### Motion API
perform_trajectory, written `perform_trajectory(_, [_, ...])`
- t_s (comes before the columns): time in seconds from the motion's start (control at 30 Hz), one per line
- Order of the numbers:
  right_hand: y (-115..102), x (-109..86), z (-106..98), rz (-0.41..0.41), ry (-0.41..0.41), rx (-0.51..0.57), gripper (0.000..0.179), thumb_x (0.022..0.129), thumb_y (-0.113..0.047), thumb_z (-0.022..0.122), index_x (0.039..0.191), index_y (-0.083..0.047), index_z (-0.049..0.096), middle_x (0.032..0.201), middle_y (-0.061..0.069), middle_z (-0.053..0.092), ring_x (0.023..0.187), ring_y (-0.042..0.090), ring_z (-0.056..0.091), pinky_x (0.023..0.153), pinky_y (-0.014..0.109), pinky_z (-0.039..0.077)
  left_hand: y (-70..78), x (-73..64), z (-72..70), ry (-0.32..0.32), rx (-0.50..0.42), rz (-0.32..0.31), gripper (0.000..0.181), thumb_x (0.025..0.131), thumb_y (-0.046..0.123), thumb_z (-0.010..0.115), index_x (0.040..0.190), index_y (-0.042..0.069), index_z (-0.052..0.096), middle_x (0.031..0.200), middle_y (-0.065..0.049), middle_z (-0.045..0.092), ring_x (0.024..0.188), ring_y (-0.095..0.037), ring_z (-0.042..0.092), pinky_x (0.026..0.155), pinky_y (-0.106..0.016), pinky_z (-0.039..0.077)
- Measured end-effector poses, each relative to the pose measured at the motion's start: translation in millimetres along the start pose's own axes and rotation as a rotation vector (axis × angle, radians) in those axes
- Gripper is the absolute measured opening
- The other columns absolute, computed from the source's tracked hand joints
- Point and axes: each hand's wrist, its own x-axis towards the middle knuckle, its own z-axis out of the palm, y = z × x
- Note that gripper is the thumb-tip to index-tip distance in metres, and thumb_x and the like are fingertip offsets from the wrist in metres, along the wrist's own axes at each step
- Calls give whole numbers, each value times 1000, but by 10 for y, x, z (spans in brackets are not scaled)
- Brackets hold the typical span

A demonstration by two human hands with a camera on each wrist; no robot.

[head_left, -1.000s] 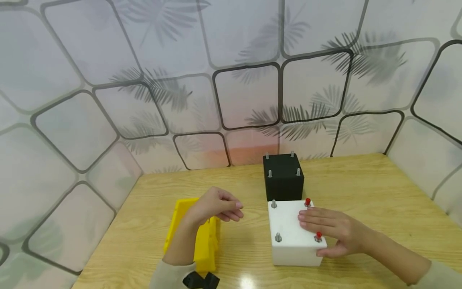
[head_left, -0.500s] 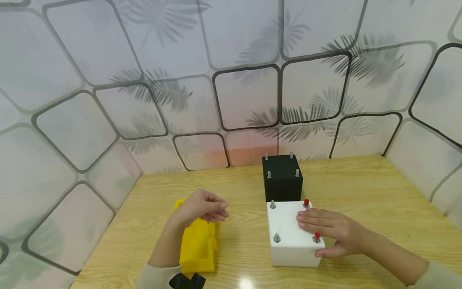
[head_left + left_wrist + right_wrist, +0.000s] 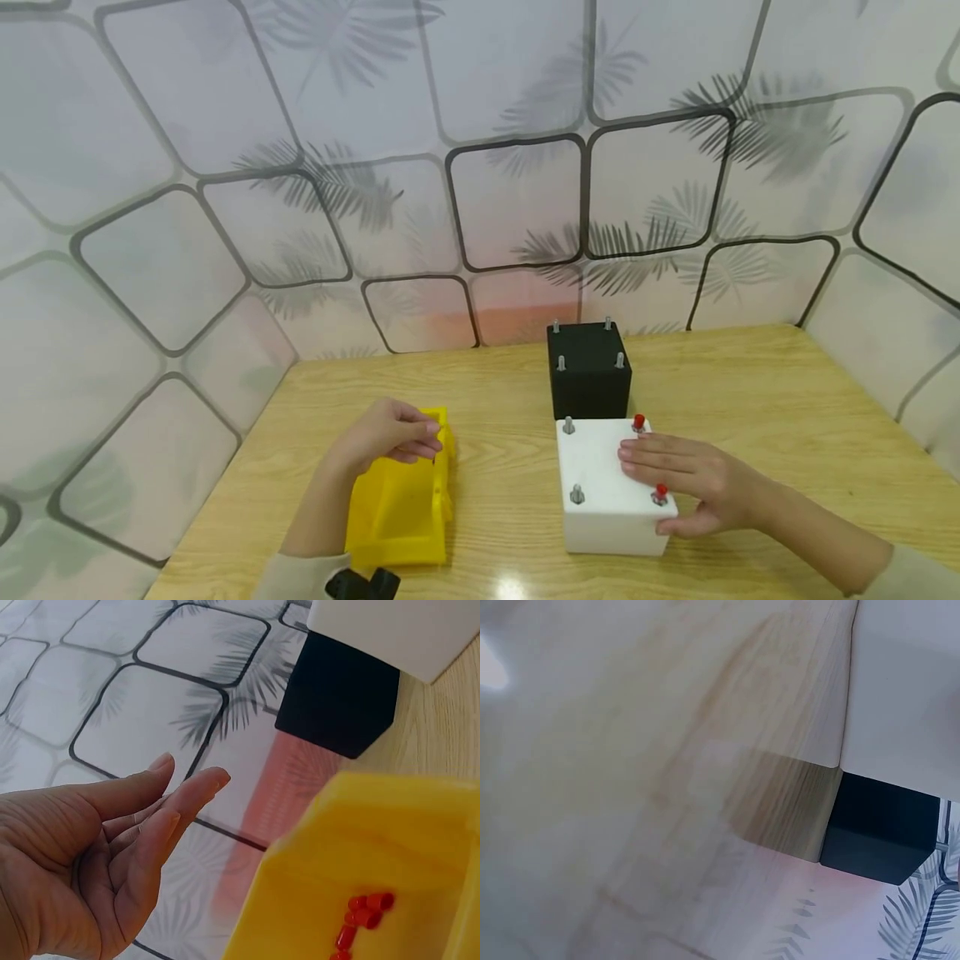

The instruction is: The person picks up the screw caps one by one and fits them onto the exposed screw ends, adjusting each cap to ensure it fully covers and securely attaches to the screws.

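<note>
My right hand [image 3: 693, 479] rests on the white block [image 3: 592, 462], straight fingers flat on its top and thumb against its near right corner. Metal bolts stand up from the block's top; the two right-hand ones wear red caps [image 3: 661, 492], while the left-hand bolts [image 3: 577, 495] are bare. Over the yellow bin [image 3: 397, 553] hangs my left hand [image 3: 386, 433], fingers loosely bent. Nothing shows between its thumb and fingertips in the left wrist view. Several loose red caps [image 3: 365, 917] lie inside the bin there. The right wrist view does not show the right hand's fingers.
A black block [image 3: 590, 379] with bare bolts on top stands directly behind the white one. Patterned wall covering [image 3: 517, 200] encloses the wooden table [image 3: 757, 400] at the back and sides.
My left hand has moved left, from beyond the bin's right side to above the bin. My right hand and both blocks have stayed where they were.
</note>
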Motion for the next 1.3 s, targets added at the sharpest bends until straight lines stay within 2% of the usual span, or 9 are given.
perform_trajectory(0.37, [-12,4,-1,1,3,-6,56,86,-40,68,110,10,63,113,22,65,114,29,59,108,28,35,-146,56,-81,80,-14,-50,27,91,16,63,106,-7,65,90,-13,72,80,-22,70,73,-37,58])
perform_trajectory(0.57, [-6,-4,-15,13,-6,-9,57,84,-40,69,111,10,63,114,21,65,115,28,58,108,27,34,-247,147,-82,72,-43,-66,27,91,11,63,108,-10,64,93,-17,71,87,-28,70,77,-39,57])
perform_trajectory(0.8, [-16,22,-25,7,5,-8,56,85,-39,69,110,10,64,113,22,65,114,28,59,108,27,35,-340,252,-35,106,-48,-109,21,89,2,62,106,-11,64,91,-16,71,78,-20,70,74,-36,58])
perform_trajectory(0.93, [-23,41,-18,-4,7,-7,56,85,-39,70,110,10,64,113,23,65,113,29,59,108,28,35,-401,305,-1,140,-9,-137,17,88,2,63,100,-10,67,85,-12,71,71,-18,69,70,-34,59])
perform_trajectory(1.13, [-28,34,-3,-2,0,-16,56,85,-39,69,110,10,63,113,23,65,112,30,59,108,28,35,-504,357,42,184,75,-130,12,86,-2,64,91,-12,68,76,-11,69,63,-14,66,66,-34,59])
perform_trajectory(1.3, [-28,28,-1,-11,8,-20,55,85,-38,68,110,10,64,111,23,66,112,30,59,108,28,35,-512,383,82,213,162,-117,9,85,-2,65,86,-11,69,71,-8,68,62,-14,65,62,-32,59])
